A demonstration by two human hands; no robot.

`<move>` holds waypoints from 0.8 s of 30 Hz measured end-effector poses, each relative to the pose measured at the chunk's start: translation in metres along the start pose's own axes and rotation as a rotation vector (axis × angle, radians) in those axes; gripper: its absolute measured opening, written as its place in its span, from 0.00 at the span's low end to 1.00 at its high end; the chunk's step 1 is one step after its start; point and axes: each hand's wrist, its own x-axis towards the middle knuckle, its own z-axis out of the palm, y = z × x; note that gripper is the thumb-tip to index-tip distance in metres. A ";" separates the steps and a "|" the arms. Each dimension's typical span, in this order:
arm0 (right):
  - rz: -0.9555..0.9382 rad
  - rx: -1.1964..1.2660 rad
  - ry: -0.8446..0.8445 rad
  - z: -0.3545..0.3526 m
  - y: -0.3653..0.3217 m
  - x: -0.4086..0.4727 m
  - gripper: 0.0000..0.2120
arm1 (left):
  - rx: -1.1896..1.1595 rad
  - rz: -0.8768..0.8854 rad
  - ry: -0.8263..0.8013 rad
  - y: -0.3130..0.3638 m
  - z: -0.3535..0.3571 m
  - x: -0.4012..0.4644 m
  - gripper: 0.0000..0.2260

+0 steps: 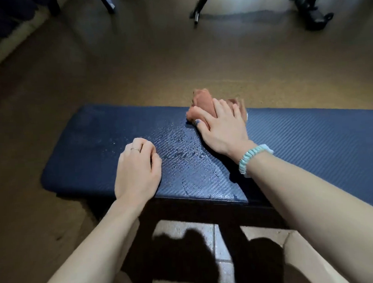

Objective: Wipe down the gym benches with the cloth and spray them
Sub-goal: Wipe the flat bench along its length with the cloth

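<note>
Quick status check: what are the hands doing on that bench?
Right hand presses cloth on blue bench. Left hand rests curled on the pad, holding nothing. Wet streaks between them. Nothing in the way.

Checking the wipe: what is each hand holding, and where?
Right hand presses the middle of the cloth on the bench. Left hand holds nothing, resting on it.
</note>
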 end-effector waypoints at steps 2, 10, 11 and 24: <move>0.024 0.000 -0.003 0.002 -0.014 -0.015 0.23 | -0.012 0.002 0.010 0.000 0.000 0.002 0.06; -0.012 0.011 0.075 0.017 -0.088 -0.141 0.25 | -0.075 0.015 0.014 -0.003 -0.001 -0.002 0.07; -0.012 0.005 0.076 0.019 -0.091 -0.146 0.25 | -0.077 0.014 0.013 -0.003 0.000 -0.002 0.07; 0.291 -0.049 0.141 0.012 -0.064 -0.172 0.26 | -0.094 0.012 -0.009 0.002 -0.001 -0.002 0.14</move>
